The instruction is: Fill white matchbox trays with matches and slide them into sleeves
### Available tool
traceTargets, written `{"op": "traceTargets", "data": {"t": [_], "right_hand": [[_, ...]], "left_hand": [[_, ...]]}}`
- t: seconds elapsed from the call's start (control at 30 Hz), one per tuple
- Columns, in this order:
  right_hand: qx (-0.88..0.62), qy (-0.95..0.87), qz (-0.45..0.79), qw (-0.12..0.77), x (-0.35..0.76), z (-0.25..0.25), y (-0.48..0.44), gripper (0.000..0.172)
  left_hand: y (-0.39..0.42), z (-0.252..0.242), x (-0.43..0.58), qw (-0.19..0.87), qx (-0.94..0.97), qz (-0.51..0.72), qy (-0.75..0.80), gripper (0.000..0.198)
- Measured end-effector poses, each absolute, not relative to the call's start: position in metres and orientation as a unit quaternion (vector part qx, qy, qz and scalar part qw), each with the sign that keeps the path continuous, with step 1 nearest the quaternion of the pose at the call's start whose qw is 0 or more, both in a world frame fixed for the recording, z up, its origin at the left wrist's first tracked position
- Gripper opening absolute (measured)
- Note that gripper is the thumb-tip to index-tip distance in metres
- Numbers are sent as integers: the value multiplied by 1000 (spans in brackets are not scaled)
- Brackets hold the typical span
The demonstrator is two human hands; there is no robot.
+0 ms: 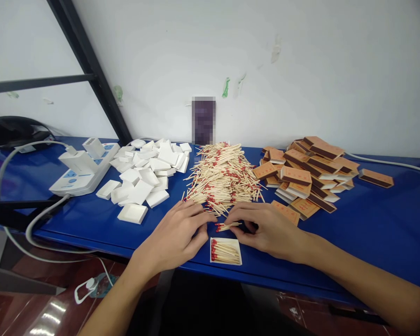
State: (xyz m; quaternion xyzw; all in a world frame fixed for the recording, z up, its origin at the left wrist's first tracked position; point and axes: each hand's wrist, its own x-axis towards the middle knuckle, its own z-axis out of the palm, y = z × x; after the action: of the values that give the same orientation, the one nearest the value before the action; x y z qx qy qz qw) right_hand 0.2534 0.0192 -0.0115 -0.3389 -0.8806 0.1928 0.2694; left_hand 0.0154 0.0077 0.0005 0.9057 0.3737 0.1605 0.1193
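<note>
Where the blue table point(371, 224) meets its near edge, a white tray point(226, 252) lies part-filled with red-headed matches, all heads pointing to nine o'clock. At twelve o'clock from it, just apart, a small bundle of matches point(227, 227) is caught between the two hands. The left hand point(182, 235) lies low and nearly flat at the bundle's nine o'clock, fingers loosely straight, tips by the red heads (whether they touch is hard to make out). The right hand point(268, 228), at three o'clock, is curled narrow over the bundle's bare ends, and its fingers hide the grip itself. Both forearms are cut off by the lower frame. Farther back at twelve o'clock spreads a heap of loose matches point(224, 177). At ten o'clock lie empty white trays point(147, 175), with a power strip point(84, 168) beyond them at nine o'clock, its grey cable point(38, 219) dropping off the table. At two o'clock is a pile of orange sleeves point(308, 172), their print too small to read. A blurred rectangle point(203, 120) leans at the wall point(301, 70).
</note>
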Motion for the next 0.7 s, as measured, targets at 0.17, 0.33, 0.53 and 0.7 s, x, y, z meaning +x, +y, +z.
{"op": "traceTargets", "data": {"t": [0.17,0.33,0.53,0.7], "right_hand": [[-348,-870,196,288,252,-8,19,13],[-328,-856,220,333,252,-2,13,12],[-269,-875,246,318,246,-1,-2,15],[-234,-898,225,297,245,-7,-4,15]], "left_hand": [[9,1,15,114,906,161,374,29],[9,1,15,104,899,170,391,29],[8,2,16,113,903,164,382,28],[8,2,16,121,903,168,377,29]]}}
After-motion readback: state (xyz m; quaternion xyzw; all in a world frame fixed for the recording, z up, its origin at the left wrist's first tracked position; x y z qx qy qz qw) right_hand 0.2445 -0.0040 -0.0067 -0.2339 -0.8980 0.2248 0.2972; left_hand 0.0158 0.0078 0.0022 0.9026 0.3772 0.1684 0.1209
